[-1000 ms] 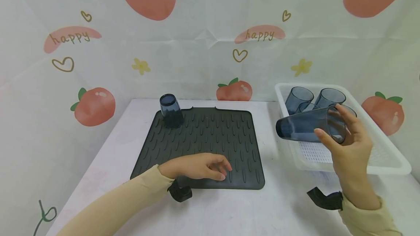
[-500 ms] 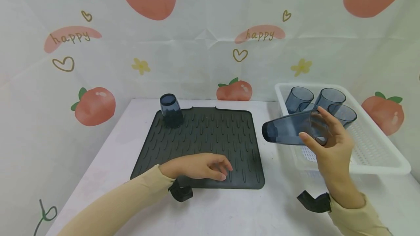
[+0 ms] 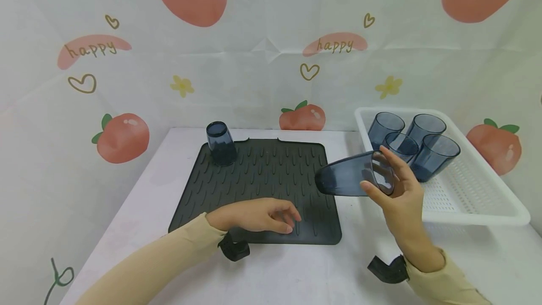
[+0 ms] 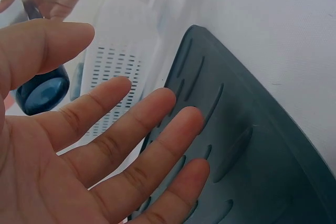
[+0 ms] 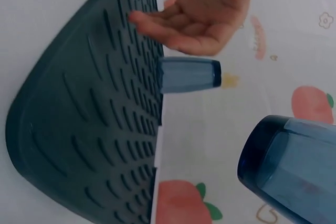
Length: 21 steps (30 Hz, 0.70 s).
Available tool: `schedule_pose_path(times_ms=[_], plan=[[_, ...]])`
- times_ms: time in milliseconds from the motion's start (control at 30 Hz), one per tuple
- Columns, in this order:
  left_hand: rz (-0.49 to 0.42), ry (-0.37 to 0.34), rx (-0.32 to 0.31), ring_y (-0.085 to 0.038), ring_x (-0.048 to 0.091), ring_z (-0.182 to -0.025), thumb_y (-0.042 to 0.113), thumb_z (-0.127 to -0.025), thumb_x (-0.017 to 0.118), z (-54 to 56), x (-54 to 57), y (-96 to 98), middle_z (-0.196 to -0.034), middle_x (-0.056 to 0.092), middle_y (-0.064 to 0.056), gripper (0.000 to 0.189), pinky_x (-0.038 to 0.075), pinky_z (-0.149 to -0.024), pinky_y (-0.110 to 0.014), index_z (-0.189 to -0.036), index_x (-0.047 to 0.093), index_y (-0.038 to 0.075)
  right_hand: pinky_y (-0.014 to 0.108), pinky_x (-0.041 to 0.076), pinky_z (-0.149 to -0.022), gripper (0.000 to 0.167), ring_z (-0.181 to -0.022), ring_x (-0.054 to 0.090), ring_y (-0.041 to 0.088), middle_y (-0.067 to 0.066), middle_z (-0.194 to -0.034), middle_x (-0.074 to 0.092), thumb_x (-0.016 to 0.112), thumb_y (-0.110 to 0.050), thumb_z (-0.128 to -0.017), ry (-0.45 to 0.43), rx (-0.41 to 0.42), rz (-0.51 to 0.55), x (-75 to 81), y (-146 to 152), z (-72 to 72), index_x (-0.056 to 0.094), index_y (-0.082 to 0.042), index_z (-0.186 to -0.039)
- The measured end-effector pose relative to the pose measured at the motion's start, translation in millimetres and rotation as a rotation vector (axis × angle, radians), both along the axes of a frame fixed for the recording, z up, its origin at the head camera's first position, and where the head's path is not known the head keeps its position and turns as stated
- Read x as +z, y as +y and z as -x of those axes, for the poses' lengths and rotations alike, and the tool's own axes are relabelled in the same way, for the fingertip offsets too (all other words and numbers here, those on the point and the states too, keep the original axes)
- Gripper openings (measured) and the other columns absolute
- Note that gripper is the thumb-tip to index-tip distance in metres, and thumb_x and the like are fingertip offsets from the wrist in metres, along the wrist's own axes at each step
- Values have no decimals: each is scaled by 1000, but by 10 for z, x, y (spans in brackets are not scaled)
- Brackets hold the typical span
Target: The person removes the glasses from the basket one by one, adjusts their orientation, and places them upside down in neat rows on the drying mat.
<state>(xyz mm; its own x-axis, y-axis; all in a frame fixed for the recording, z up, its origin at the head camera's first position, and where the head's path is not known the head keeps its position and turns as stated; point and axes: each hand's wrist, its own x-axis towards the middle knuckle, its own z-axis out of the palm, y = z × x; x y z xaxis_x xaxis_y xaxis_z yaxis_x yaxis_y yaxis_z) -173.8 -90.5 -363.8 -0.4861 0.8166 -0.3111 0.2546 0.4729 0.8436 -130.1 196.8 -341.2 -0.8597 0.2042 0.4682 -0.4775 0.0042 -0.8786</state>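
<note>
A blue-tinted drinking glass [image 3: 345, 175] is gripped near its rim by my right hand [image 3: 400, 196], thumb on one side and fingers on the other. It lies sideways in the air, base pointing left over the right edge of the dark drying mat [image 3: 271, 168]. My left hand [image 3: 262, 215] hovers at the mat's front part, holding nothing; in the left wrist view its fingers [image 4: 152, 145] are loosely extended. Another glass [image 3: 221, 145] stands upside down at the mat's back left corner. In the right wrist view the held glass [image 5: 294, 166] shows its thick base.
A white perforated basket [image 3: 487, 215] stands on the right of the white table [image 3: 296, 272]. Several more blue glasses [image 3: 436, 154] lean upright in its back left part. A printed cloth [image 3: 254, 69] hangs behind the table.
My right hand has carried the glass leftward and slightly down, away from the basket to the mat's right edge. The left hand has stayed nearly still.
</note>
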Motion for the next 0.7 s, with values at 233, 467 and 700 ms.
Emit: schedule_pose_path(times_ms=[233, 467, 700], plan=[[-6, -14, -1, -20, 66, -99, 19, -97, 59, 5, -23, 0, -105, 63, 4, 33, 50, -82, -20, -127, 56, 5, 16, 52, -85, 77, -112, 60, 11, 7, -127, 56, 65, 27, -72, -21, 75, -26, -64, -112, -33, 46, 1, -141], [-8, -7, 1, -9, 65, -95, 19, -97, 58, 18, -33, -5, -106, 62, 5, 34, 49, -82, -20, -128, 56, 5, 17, 52, -85, 77, -113, 60, 12, 6, -129, 55, 66, 26, -72, 1, 141, -51, -118, -177, -57, 45, 1, -142], [-22, -1, 36, -13, 66, -95, 18, -97, 58, 34, -39, -10, -111, 64, -3, 36, 50, -81, -21, -130, 54, 5, 17, 52, -84, 78, -114, 60, 10, 4, -130, 54, 67, 25, -72, -24, 139, -75, -145, -244, -90, 44, 0, -142]])
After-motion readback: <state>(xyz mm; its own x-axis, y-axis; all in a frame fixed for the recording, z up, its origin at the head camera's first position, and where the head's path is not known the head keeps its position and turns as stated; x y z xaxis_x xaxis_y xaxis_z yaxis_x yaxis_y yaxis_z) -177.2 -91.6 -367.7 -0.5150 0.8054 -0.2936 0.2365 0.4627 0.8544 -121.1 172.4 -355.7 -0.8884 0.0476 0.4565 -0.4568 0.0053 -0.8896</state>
